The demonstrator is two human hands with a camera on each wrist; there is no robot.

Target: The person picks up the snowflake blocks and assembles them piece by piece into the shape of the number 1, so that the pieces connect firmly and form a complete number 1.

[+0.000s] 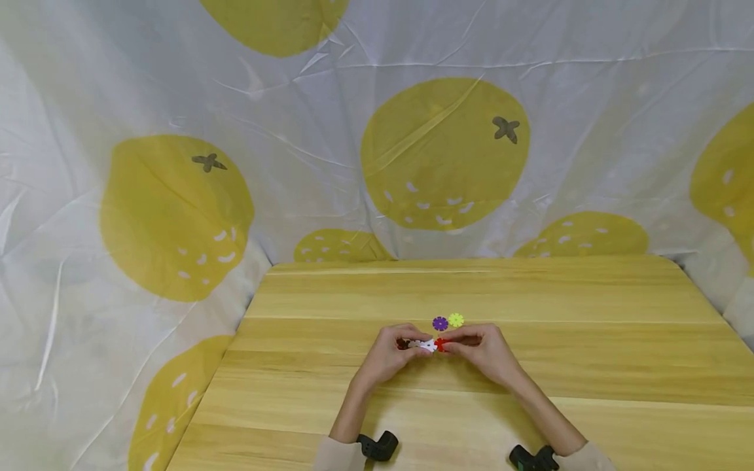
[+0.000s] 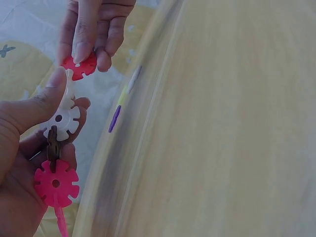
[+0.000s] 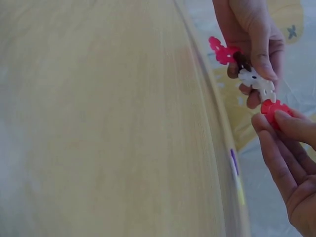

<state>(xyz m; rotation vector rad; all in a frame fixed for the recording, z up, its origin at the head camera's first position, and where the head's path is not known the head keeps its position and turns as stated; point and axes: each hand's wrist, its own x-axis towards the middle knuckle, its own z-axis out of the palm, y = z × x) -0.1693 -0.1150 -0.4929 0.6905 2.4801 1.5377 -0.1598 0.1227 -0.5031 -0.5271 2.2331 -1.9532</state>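
In the head view, both hands meet over the wooden table. My left hand (image 1: 385, 356) grips a chain of slotted plastic snowflake discs. In the left wrist view the chain has pink discs (image 2: 57, 182) at its lower end, a brown disc (image 2: 53, 148) seen edge-on, then white discs (image 2: 63, 122) beneath the thumb. My right hand (image 1: 489, 353) pinches a red snowflake disc (image 3: 275, 112) between thumb and fingers. Its edge meets the last white disc; whether their slots are joined, I cannot tell.
A purple disc (image 1: 440, 324) and a yellow-green disc (image 1: 455, 320) lie side by side on the wooden table (image 1: 330, 294), just beyond the hands. Behind the table hangs a white curtain (image 1: 306, 163) printed with yellow fruit.
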